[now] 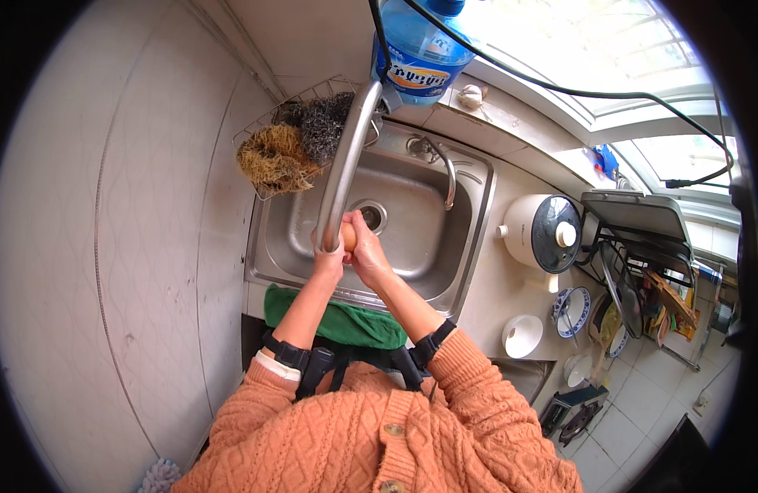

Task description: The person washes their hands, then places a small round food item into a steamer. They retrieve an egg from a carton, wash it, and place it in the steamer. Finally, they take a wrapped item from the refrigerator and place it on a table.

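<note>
Both my hands are together over the stainless steel sink (301, 222), beneath the end of the curved metal faucet (343, 164). Between them is a smooth, orange-brown rounded thing (348, 237), mostly covered by fingers; it may be an egg. My left hand (329, 258) closes on it from the left, partly hidden behind the faucet. From the right, my right hand (368, 253) wraps it with bent fingers, and its skin looks wet. The drain (369, 215) lies just beyond my fingertips.
A wire rack with a tan scrubber (276, 160) and steel wool (323, 123) hangs at the left. Behind stands a blue bottle (424, 62). A green cloth (362, 324) drapes the near edge. To the right are a white cooker (531, 234) and bowls (522, 336).
</note>
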Demonstrator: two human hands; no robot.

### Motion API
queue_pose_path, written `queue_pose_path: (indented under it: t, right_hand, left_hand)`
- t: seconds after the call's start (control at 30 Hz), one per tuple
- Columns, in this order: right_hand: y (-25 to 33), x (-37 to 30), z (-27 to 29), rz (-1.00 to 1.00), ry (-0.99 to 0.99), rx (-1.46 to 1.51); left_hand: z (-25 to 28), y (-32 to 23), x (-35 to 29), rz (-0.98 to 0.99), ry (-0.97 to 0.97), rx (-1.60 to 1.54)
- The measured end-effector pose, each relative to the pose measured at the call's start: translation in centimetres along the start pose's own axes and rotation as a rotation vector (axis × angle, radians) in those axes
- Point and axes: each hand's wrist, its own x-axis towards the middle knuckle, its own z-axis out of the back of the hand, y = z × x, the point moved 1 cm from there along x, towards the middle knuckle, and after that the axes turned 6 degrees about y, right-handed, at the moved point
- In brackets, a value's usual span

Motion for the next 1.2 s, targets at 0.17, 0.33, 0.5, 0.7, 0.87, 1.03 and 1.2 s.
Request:
queue_pose_path:
  t: [0.17,0.33,0.5,0.7,0.87,1.03,1.2]
  right_hand:
    - [1.0,-0.3,1.4,-0.009,0.039,0.117]
    - [-0.6,0.0,0.9,0.095,-0.067,0.092]
    - [0.0,-1.1,0.9,0.074,-0.048,-0.02]
    - [0.7,-1.7,1.6,0.058,-0.063,-0.004]
    - [0.0,-1.8,1.6,0.09,-0.071,-0.039]
    - [0.0,-2.2,1.8,0.085,-0.128,0.032]
    - [0.2,-2.5,1.7,0.086,-0.083,-0.002]
  left_hand:
    - [-0.1,1.2,-1.3,-0.472,0.417,0.149]
    - [-1.7,2.1,-0.8,-0.447,0.216,0.095]
    - [-1.6,1.5,-1.1,-0.221,0.222,-0.104]
    - [-0.8,2.1,-1.8,-0.251,0.427,-0.14]
    - [-0.6,2.6,-1.8,-0.175,0.451,-0.154]
    - [-0.9,2.5,-2.5,-0.202,0.461,-0.108]
    - [-1.0,2.3,-3.0,-0.167,0.47,-0.223]
